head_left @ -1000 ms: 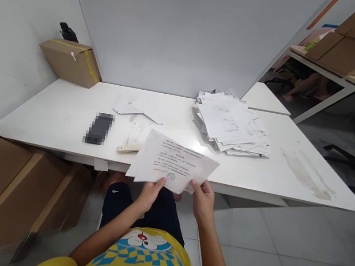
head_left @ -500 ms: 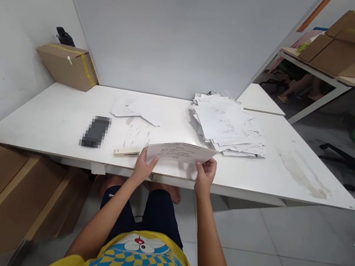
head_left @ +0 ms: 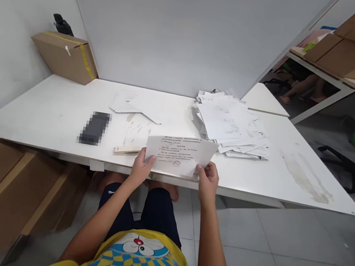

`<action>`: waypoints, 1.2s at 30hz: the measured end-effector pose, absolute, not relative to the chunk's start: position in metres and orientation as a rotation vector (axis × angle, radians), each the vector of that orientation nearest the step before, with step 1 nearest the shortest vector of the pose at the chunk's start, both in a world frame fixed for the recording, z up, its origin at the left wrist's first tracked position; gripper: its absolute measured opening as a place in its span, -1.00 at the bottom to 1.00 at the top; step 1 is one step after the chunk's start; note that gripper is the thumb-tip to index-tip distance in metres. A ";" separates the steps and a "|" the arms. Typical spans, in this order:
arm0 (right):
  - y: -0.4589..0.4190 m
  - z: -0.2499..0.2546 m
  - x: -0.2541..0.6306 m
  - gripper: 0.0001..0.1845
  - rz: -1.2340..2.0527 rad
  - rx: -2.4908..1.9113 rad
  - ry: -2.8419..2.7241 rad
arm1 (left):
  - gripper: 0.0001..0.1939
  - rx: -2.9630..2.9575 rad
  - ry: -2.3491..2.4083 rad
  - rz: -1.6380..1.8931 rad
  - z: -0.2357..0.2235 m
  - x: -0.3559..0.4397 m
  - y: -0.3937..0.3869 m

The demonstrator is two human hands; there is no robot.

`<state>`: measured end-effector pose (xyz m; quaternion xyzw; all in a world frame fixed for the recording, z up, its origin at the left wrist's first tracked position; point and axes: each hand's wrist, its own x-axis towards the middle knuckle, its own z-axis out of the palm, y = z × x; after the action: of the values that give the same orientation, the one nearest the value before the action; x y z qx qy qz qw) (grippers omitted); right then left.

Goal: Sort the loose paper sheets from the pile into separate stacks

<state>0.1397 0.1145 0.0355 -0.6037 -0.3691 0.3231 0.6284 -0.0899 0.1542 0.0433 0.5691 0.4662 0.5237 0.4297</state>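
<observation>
Head view: printed paper (head_left: 179,151) gripped at both lower corners

The printed paper is held at the middle of the frame, tilted up, with its text and a round stamp turned toward the camera. It lies directly between the two hands, which are kept apart by its width. Its lower left corner is pinched by the left hand (head_left: 141,170), with the thumb laid on the printed face; the lower right corner is pinched likewise by the right hand (head_left: 207,182). Whether one sheet or several are held cannot be told from this angle.

A long cream tool (head_left: 124,150) is seen on the white table (head_left: 48,117), just left of the left hand. Farther left, a dark pixelated object (head_left: 95,128) is laid flat. Loose papers (head_left: 134,106) are spread above the tool, and a messy paper pile (head_left: 229,125) is stacked right of centre, beyond the right hand. A cardboard box (head_left: 64,59) is propped at the upper left.
</observation>
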 end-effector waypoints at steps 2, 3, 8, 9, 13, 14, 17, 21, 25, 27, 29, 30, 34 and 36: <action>0.101 0.039 0.145 -0.55 0.855 -1.418 -0.874 | -0.53 1.366 1.177 1.275 0.049 -0.093 0.140; 0.095 0.039 0.148 -0.50 0.919 -1.436 -0.880 | -0.48 1.320 1.182 1.251 0.050 -0.095 0.133; 0.075 0.030 0.152 -0.26 1.038 -1.535 -0.764 | -0.36 1.119 1.194 1.179 0.041 -0.105 0.107; 0.073 0.027 0.151 -0.24 1.047 -1.546 -0.747 | -0.42 1.121 1.219 1.165 0.038 -0.108 0.105; 0.074 0.022 0.142 -0.20 1.089 -1.567 -0.736 | -0.63 1.184 1.338 1.107 0.028 -0.120 0.105; 0.075 0.021 0.139 -0.19 1.100 -1.563 -0.739 | -0.65 1.195 1.354 1.110 0.027 -0.123 0.105; 0.078 0.021 0.133 -0.17 1.141 -1.530 -0.764 | -0.65 1.218 1.385 1.116 0.026 -0.131 0.106; 0.080 0.020 0.129 -0.21 1.145 -1.516 -0.805 | -0.66 1.279 1.439 1.082 0.025 -0.140 0.105; 0.080 0.022 0.127 -0.20 1.157 -1.511 -0.812 | -0.69 1.468 1.542 1.080 0.027 -0.148 0.103; 0.080 0.023 0.126 -0.18 1.159 -1.515 -0.809 | -0.70 1.548 1.570 1.094 0.028 -0.152 0.102; 0.080 0.024 0.126 -0.17 1.154 -1.525 -0.812 | -0.69 1.600 1.576 1.071 0.028 -0.155 0.102; 0.080 0.024 0.126 -0.17 1.150 -1.530 -0.818 | -0.69 1.617 1.578 1.053 0.029 -0.156 0.102; 0.080 0.023 0.128 -0.20 1.145 -1.544 -0.843 | -0.68 1.610 1.575 1.029 0.031 -0.157 0.101; 0.080 0.021 0.129 -0.21 1.148 -1.549 -0.838 | -0.70 1.583 1.564 1.043 0.032 -0.157 0.099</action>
<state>0.1288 0.0796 0.0212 -0.6397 -0.3461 0.4738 0.4965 -0.1567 0.0992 0.0324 0.6069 0.5995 0.3998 0.3352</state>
